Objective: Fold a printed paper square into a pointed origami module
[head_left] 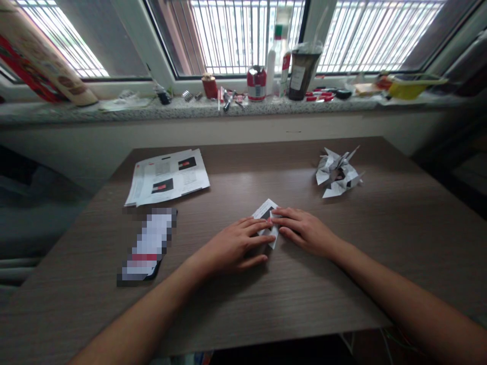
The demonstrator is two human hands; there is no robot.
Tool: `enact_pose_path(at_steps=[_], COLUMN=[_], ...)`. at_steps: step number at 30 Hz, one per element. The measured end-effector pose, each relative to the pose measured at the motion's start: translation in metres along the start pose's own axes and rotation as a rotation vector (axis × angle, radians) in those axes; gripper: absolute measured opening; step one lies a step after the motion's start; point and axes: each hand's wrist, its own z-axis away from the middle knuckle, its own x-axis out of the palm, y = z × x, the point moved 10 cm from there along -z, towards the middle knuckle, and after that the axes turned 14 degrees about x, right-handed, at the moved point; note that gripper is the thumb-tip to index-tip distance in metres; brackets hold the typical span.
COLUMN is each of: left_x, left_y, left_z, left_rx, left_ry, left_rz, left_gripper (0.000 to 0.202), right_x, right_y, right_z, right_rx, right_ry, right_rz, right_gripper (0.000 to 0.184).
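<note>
A small folded piece of printed paper [266, 209] lies flat on the brown wooden table [266, 304], near its middle. My left hand [236, 246] lies palm down over its near left part, fingers pressing on it. My right hand [304, 230] rests flat on its right side, fingertips touching the paper and meeting the left fingers. Most of the paper is hidden under the two hands; only its far corner shows.
A pile of folded paper shapes [338, 173] sits at the back right. A stack of printed sheets [167, 177] lies at the back left, a phone [148, 246] in front of it. The windowsill [114, 112] holds a red can [256, 82], bottles, a cup and small items.
</note>
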Motion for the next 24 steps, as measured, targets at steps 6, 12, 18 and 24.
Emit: enact_pose_path(at_steps=[6, 12, 18, 24], left_x=[0.0, -0.002, -0.005, -0.004], left_y=[0.001, 0.0, 0.0, 0.001], left_z=[-0.001, -0.002, -0.002, -0.001], left_rx=[-0.019, -0.043, -0.054, -0.054], left_ry=[-0.024, -0.011, 0.002, 0.003], left_rz=[0.009, 0.027, 0.059, 0.056], left_gripper=[0.059, 0.059, 0.057, 0.057], right_x=[0.0, 0.0, -0.007, -0.002], right_y=[-0.002, -0.002, -0.014, -0.009], right_z=[-0.001, 0.002, 0.015, 0.017], right_rx=[-0.02, -0.053, -0.173, -0.151], right_ry=[-0.029, -0.057, -0.122, -0.193], right_rz=[-0.002, 0.039, 0.036, 0.012], right_gripper=[0.042, 0.051, 0.06, 0.06])
